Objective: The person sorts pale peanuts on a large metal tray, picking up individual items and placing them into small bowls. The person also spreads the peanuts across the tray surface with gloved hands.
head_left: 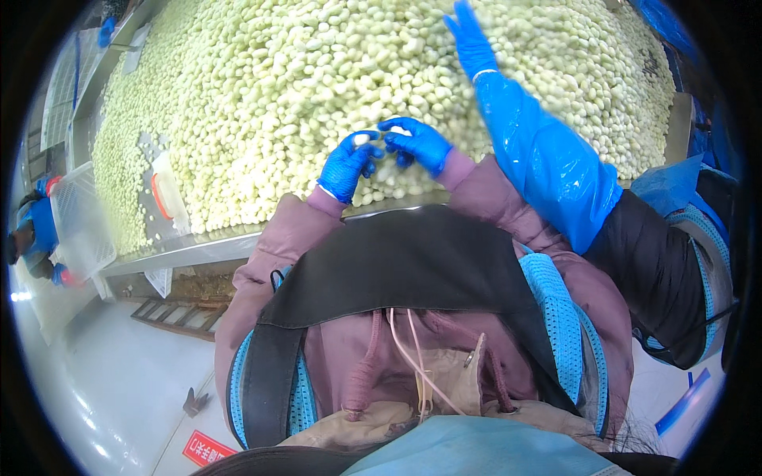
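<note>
Pale green oval pieces, fruit or large beans [268, 107], lie heaped over a wide metal table [196, 247]. My left hand [350, 163], in a blue glove, is over the near part of the heap and holds one pale oval piece [361, 139] between thumb and index finger. Close to its right, my right hand [417, 144], also blue-gloved, has curled fingers with a whitish piece [400, 130] at the thumb and index finger. A small gap shows between the two hands.
A co-worker's gloved hand [470, 44] and blue sleeve [536, 143] reach over the heap at right. A clear container with a red rim [161, 193] lies on the left of the table. Another person [38, 226] holds a white plastic crate [86, 223] at far left.
</note>
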Tool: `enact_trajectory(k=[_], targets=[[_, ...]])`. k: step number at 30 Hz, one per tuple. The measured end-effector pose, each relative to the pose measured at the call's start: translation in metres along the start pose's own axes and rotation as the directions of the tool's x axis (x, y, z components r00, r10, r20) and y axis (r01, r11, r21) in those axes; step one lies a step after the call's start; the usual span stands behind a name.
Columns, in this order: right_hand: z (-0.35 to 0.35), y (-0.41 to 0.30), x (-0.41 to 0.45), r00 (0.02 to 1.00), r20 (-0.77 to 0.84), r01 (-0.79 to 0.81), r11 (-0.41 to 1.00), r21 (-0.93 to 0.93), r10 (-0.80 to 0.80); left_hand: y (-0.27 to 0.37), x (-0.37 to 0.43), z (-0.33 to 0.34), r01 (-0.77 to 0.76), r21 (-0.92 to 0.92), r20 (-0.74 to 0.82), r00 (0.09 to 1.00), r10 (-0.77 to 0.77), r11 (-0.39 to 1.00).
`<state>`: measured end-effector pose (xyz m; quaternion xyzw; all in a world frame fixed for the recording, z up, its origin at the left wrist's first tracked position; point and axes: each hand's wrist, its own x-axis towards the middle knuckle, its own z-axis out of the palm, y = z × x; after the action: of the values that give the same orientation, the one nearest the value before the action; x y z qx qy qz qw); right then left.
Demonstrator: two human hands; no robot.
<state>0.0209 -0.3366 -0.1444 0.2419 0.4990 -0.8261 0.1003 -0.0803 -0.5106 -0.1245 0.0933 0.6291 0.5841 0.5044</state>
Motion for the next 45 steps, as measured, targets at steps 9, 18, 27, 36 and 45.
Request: enact_trajectory(k=[9, 18, 27, 36, 45], targets=[[-0.004, 0.005, 0.004, 1.0, -0.013, 0.022, 1.0, 0.017, -0.022, -0.002, 0.001, -0.001, -0.044, -0.064, -0.044, 0.998, 0.041, 0.997], [-0.002, 0.006, 0.005, 1.0, -0.015, 0.027, 1.0, 0.011, -0.026, -0.004, 0.002, -0.004, -0.055, -0.113, -0.05, 0.998, 0.05, 0.992], [0.004, -0.01, -0.004, 1.0, -0.013, -0.006, 0.999, 0.036, 0.007, -0.004, 0.001, -0.003, -0.08, -0.088, -0.073, 0.995, 0.074, 0.993], [0.007, -0.016, -0.006, 0.999, -0.021, -0.033, 0.999, 0.024, 0.033, -0.001, -0.003, -0.001, -0.089, -0.062, 0.027, 0.995, 0.091, 0.994], [0.005, -0.003, 0.0, 0.999, -0.032, 0.026, 0.997, 0.07, -0.024, 0.007, -0.006, 0.005, -0.035, -0.046, 0.023, 0.999, 0.036, 0.998]])
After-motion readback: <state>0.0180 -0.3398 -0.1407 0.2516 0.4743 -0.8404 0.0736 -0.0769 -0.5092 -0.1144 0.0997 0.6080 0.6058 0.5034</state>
